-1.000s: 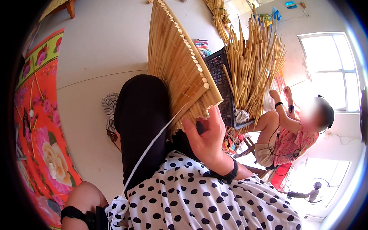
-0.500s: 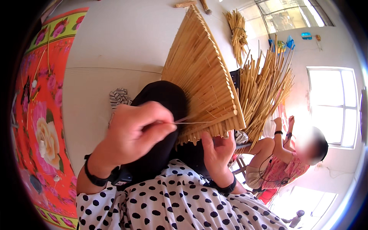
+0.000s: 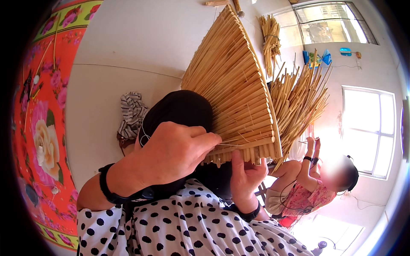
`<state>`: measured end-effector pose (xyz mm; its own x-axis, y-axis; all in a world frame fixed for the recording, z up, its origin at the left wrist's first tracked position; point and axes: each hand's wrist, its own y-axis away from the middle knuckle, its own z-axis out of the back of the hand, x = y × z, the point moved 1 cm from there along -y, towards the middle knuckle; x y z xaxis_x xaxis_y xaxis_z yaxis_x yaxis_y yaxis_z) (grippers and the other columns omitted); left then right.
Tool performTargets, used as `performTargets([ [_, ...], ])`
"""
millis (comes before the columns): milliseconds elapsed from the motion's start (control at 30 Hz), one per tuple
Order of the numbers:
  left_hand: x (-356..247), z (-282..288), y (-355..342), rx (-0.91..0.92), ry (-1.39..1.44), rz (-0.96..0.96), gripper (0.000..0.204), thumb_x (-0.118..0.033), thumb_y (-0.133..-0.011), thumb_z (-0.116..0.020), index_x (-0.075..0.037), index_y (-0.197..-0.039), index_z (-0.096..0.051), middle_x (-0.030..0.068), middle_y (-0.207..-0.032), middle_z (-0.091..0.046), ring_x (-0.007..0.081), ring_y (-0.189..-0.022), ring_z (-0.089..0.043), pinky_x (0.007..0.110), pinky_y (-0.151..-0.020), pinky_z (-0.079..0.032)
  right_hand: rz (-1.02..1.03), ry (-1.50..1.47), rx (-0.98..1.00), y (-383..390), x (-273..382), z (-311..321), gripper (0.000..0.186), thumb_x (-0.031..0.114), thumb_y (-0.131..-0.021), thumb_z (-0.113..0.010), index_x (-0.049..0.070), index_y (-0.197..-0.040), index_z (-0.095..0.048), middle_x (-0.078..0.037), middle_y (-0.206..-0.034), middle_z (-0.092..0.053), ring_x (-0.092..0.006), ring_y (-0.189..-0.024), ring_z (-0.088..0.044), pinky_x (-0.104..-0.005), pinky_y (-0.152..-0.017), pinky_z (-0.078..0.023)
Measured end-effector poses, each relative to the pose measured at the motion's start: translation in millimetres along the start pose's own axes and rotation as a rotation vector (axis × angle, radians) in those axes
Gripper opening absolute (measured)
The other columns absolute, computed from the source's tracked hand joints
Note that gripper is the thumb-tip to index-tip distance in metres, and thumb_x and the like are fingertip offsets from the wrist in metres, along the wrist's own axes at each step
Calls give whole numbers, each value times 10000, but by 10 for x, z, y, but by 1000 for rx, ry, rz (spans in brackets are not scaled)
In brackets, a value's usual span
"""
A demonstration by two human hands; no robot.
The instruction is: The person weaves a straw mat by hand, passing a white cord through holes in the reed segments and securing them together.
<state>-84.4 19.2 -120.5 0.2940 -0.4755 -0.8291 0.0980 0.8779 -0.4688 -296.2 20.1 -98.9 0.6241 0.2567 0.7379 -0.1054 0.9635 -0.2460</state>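
Note:
A panel of tan reed stalks (image 3: 232, 81), laid side by side, rests against my black-clad knee and stretches away from me. Along its near edge runs a row of short stalk ends (image 3: 256, 154). My left hand (image 3: 177, 147) is closed in a pinch on a thin pale thread (image 3: 230, 141) that lies close to the panel's near left part. A loop of thread hangs by the knee behind this hand. My right hand (image 3: 247, 173) grips the near edge, its thumb on the stalk ends and its other fingers partly hidden beneath.
Loose stalks (image 3: 299, 98) stand in a big pile right of the panel; a tied bundle (image 3: 270, 45) lies farther off. A seated person (image 3: 309, 183) works at the right. A red floral mat (image 3: 47, 141) covers the left floor, and a striped cloth (image 3: 131, 111) lies by my knee.
My left hand has moved right, toward the panel, and the stretch of thread between them is shorter. My right hand keeps its grip. The whole view has shifted slightly.

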Motion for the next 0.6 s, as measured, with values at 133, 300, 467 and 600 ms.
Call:
performTargets([
  [133, -15, 23, -14, 18, -46, -28, 192, -30, -744, -731, -49, -933, -703, 52, -641, -607, 220, -532, -608, 305, -472, -490, 22, 37, -6, -6, -4, 20, 212, -21, -863, -683, -25, -1061, -607, -28, -924, -660, -78, -797, -599, -219, -711, -482],
  [300, -30, 0, -41, 26, -65, -54, 204, -31, -722, -738, -47, -923, -706, 42, -621, -590, 217, -520, -598, 306, -474, -488, 28, 60, -31, -14, -29, 29, 219, -20, -850, -702, -28, -1053, -619, -27, -913, -668, -73, -785, -601, -215, -704, -482],
  [467, -45, 1, -59, 28, -59, -76, 222, -32, -707, -742, -37, -925, -704, 43, -615, -576, 215, -518, -590, 309, -484, -489, -29, 60, -80, -15, 22, 20, 230, 15, -805, -741, -19, -1010, -642, -58, -893, -684, -132, -771, -628, -253, -703, -491],
  [600, -43, -4, -74, 23, -61, -88, 234, -28, -697, -742, -32, -927, -702, 44, -613, -571, 217, -518, -586, 309, -490, -490, -71, 30, -153, -38, 78, -24, 214, 87, -731, -795, 6, -897, -686, -102, -841, -699, -243, -733, -667, -323, -687, -500],
])
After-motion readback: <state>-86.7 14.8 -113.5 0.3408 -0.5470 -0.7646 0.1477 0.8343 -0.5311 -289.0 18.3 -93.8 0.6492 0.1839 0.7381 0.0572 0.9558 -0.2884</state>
